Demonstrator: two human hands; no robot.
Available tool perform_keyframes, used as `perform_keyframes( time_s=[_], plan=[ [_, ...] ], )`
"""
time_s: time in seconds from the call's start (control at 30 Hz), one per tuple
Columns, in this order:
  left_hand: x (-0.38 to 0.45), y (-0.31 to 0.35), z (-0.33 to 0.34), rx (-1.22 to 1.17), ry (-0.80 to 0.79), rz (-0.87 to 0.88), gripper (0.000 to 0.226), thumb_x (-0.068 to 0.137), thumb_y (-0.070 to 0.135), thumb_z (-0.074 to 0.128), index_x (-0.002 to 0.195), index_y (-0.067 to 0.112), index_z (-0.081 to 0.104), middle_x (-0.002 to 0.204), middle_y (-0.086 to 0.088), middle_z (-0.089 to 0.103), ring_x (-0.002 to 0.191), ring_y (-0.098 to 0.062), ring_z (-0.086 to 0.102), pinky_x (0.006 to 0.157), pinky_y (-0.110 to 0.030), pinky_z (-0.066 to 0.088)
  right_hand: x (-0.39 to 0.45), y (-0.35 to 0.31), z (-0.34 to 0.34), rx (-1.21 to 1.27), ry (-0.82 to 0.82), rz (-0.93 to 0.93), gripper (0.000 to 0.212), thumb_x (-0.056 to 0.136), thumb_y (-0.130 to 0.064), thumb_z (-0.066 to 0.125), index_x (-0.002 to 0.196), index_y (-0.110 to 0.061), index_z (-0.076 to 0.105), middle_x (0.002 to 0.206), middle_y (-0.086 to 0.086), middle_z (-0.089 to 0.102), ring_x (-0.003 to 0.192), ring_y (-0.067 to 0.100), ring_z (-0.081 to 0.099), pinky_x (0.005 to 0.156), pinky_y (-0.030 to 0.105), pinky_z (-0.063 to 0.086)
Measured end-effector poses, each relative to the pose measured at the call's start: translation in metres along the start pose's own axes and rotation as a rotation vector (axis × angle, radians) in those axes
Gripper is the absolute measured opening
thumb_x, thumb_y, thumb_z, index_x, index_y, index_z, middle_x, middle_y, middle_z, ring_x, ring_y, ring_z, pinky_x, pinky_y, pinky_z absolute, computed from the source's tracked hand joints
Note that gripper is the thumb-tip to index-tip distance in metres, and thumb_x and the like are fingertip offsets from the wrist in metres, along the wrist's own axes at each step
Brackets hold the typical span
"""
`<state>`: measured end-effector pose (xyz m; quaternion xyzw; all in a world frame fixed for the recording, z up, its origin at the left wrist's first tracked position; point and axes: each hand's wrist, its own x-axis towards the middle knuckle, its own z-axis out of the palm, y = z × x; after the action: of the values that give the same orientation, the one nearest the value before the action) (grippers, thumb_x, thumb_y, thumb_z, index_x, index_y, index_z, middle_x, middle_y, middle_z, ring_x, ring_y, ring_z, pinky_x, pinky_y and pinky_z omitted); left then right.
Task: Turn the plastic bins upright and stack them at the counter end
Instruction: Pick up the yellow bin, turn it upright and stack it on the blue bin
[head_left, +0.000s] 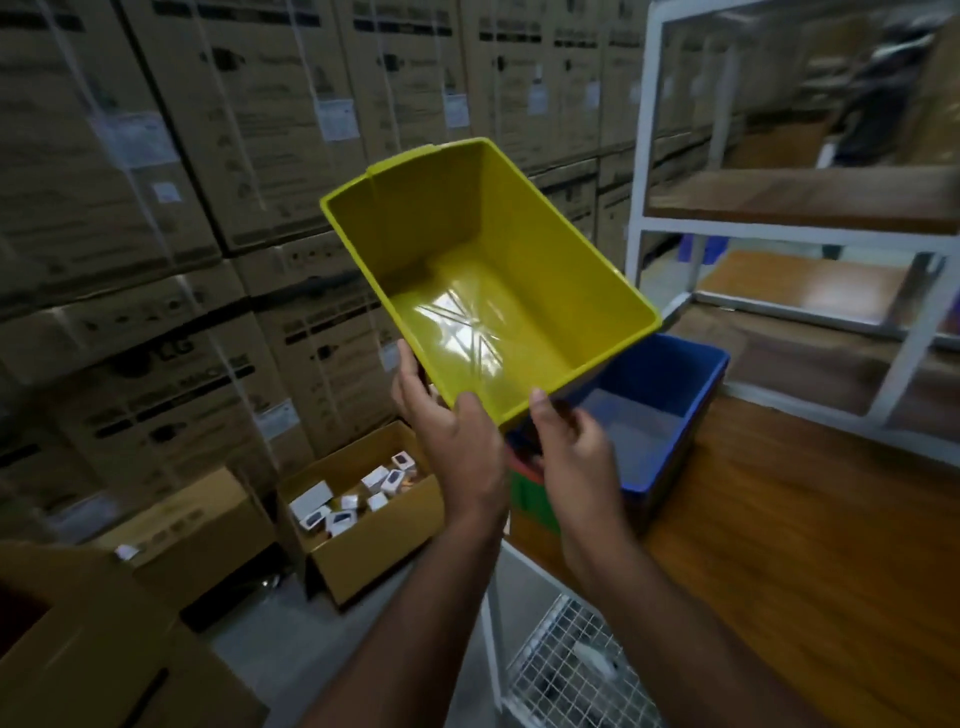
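Observation:
A yellow-green plastic bin (483, 270) is held in the air, tilted with its open mouth toward me. My left hand (447, 431) and my right hand (576, 447) both grip its near rim. Just below and behind it, a blue bin (670, 410) stands upright at the end of the wooden counter (779, 545). The blue bin sits on top of other bins; a strip of red and green (530, 488) shows beneath it, mostly hidden by my right hand.
Tall stacks of cardboard cartons (208, 182) fill the wall at the left. An open carton with several small boxes (363, 509) sits on the floor. A white metal shelf frame (779, 234) stands behind the counter. A wire basket (566, 670) is below the counter edge.

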<state>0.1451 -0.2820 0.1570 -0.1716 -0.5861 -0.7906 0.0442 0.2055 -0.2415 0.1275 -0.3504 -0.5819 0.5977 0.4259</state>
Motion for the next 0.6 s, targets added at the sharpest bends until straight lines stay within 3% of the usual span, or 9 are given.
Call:
perform_keyframes(
  time_s=[0.17, 0.27, 0.33, 0.4, 0.47, 0.5, 0.57, 0.6],
  plan=[
    [0.015, -0.03, 0.031, 0.019, -0.195, 0.033, 0.075, 0.096, -0.003, 0.043, 0.158, 0.034, 0.021, 0.161, 0.012, 0.02, 0.146, -0.011, 0.03, 0.109, -0.025, 0.04, 0.042, 0.003, 0.021, -0.03, 0.168, 0.005, 0.067, 0.066, -0.067, 0.06, 0.114, -0.022, 0.051, 0.112, 0.0, 0.066, 0.101, 0.02, 0.066, 0.088, 0.049, 0.055],
    [0.024, -0.045, 0.047, 0.001, -0.29, 0.029, 0.08, 0.092, -0.004, 0.049, 0.157, 0.033, 0.022, 0.16, 0.01, 0.019, 0.136, 0.007, 0.034, 0.088, 0.005, 0.034, 0.069, 0.008, 0.018, -0.005, 0.235, 0.028, 0.046, 0.065, -0.051, 0.06, 0.101, -0.025, 0.045, 0.111, 0.008, 0.059, 0.095, 0.026, 0.064, 0.083, 0.051, 0.056],
    [0.032, -0.055, 0.056, 0.008, -0.352, 0.013, 0.082, 0.09, -0.003, 0.055, 0.157, 0.03, 0.022, 0.158, 0.008, 0.02, 0.118, 0.029, 0.033, 0.08, 0.01, 0.03, 0.088, 0.008, 0.012, 0.002, 0.249, 0.026, 0.029, 0.076, -0.035, 0.061, 0.099, -0.023, 0.048, 0.107, 0.008, 0.06, 0.09, 0.023, 0.063, 0.074, 0.043, 0.056],
    [0.043, -0.063, 0.065, 0.024, -0.405, 0.031, 0.083, 0.089, 0.005, 0.065, 0.155, 0.031, 0.023, 0.154, 0.006, 0.024, 0.12, 0.024, 0.035, 0.082, 0.011, 0.029, 0.105, 0.006, 0.002, -0.005, 0.275, 0.028, 0.017, 0.087, -0.025, 0.058, 0.102, -0.019, 0.054, 0.099, 0.003, 0.064, 0.083, 0.019, 0.063, 0.062, 0.033, 0.052],
    [0.06, -0.066, 0.072, 0.024, -0.41, 0.069, 0.082, 0.088, 0.016, 0.073, 0.153, 0.032, 0.024, 0.152, 0.003, 0.025, 0.134, -0.001, 0.034, 0.099, 0.0, 0.035, 0.12, 0.006, -0.011, -0.039, 0.322, 0.009, 0.011, 0.09, -0.022, 0.054, 0.099, -0.018, 0.06, 0.09, 0.001, 0.066, 0.077, 0.019, 0.064, 0.059, 0.033, 0.053],
    [0.071, -0.069, 0.075, 0.028, -0.391, 0.087, 0.083, 0.087, 0.02, 0.075, 0.152, 0.031, 0.025, 0.152, 0.002, 0.024, 0.139, -0.009, 0.032, 0.108, -0.015, 0.038, 0.127, 0.007, -0.02, -0.092, 0.36, -0.015, 0.011, 0.09, -0.022, 0.053, 0.095, -0.016, 0.061, 0.084, 0.002, 0.066, 0.072, 0.02, 0.061, 0.059, 0.034, 0.049],
    [0.098, -0.074, 0.081, 0.07, -0.321, 0.166, 0.083, 0.085, 0.03, 0.078, 0.152, 0.028, 0.03, 0.154, 0.0, 0.02, 0.143, -0.017, 0.029, 0.113, -0.038, 0.041, 0.138, 0.008, -0.038, -0.165, 0.426, -0.047, 0.014, 0.092, -0.019, 0.051, 0.088, -0.012, 0.062, 0.074, 0.004, 0.06, 0.063, 0.02, 0.051, 0.056, 0.034, 0.036],
    [0.11, -0.079, 0.083, 0.095, -0.301, 0.238, 0.081, 0.084, 0.037, 0.079, 0.151, 0.027, 0.035, 0.155, -0.004, 0.018, 0.145, -0.02, 0.027, 0.114, -0.042, 0.041, 0.142, 0.007, -0.046, -0.177, 0.441, -0.043, 0.016, 0.093, -0.016, 0.05, 0.084, -0.01, 0.062, 0.071, 0.005, 0.056, 0.061, 0.019, 0.046, 0.055, 0.034, 0.032]
  ],
)
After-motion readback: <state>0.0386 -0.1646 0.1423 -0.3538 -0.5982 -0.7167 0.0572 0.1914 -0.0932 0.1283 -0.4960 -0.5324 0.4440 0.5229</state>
